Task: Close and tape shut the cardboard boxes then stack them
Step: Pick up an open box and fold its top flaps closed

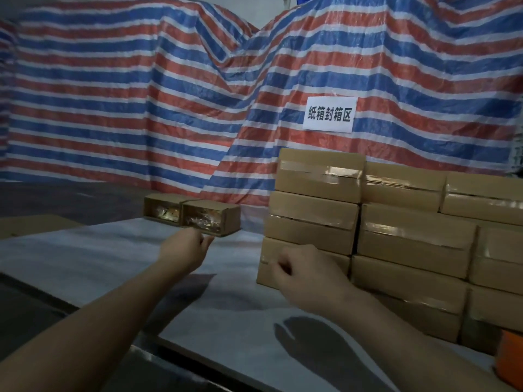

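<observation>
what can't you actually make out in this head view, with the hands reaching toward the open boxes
- Contents of the two open boxes: dim and shiny, too blurred to identify.
- Left hand: fingertips hidden behind the hand, so contact with the box is unclear.
- Right hand: fingers curled away; whether it holds anything is unclear.
- Orange object: cut off by the right edge.
- Taped stack: runs past the right edge.

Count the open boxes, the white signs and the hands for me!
Open boxes: 2
Signs: 1
Hands: 2
Total: 5
</observation>
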